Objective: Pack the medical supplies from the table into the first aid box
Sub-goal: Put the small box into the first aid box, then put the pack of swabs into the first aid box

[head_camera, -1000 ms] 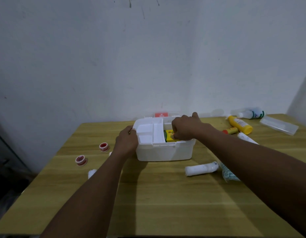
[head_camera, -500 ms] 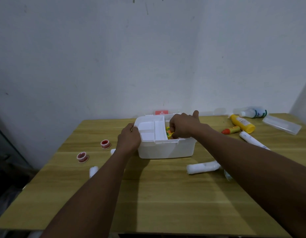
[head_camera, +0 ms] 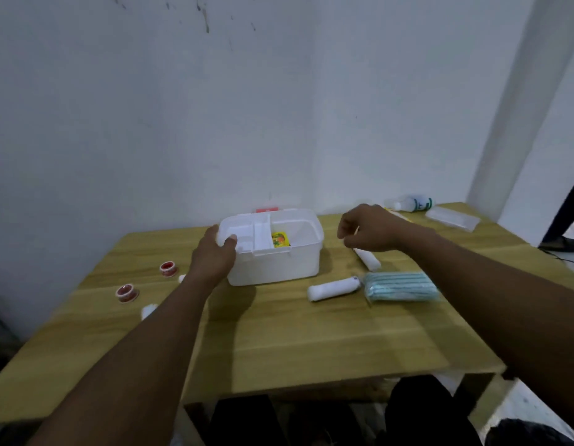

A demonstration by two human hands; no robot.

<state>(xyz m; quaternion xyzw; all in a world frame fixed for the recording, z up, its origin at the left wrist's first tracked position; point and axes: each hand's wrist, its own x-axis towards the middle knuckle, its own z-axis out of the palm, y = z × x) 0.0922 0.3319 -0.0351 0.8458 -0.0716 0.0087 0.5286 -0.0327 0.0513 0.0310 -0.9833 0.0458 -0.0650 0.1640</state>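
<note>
The white first aid box [head_camera: 279,267] stands open on the wooden table [head_camera: 295,336], with a yellow packet [head_camera: 280,239] inside. My left hand [head_camera: 213,255] grips the box's left rim. My right hand [head_camera: 369,231] hovers right of the box, fingers curled and holding nothing, above a white bandage roll [head_camera: 368,259]. A second bandage roll [head_camera: 333,288] and a pack of teal face masks [head_camera: 401,286] lie in front of it. A white bottle [head_camera: 414,202] lies at the back right.
Two red-centred tape rolls [head_camera: 167,268] [head_camera: 127,292] and a small white roll [head_camera: 148,310] lie left of the box. A clear plastic lid [head_camera: 453,217] sits at the far right back. A person's foot [head_camera: 560,243] stands by the right wall.
My right hand has come out of the box and moved right, leaving the yellow packet inside. The view has shifted, showing the mask pack. My left hand stays on the box.
</note>
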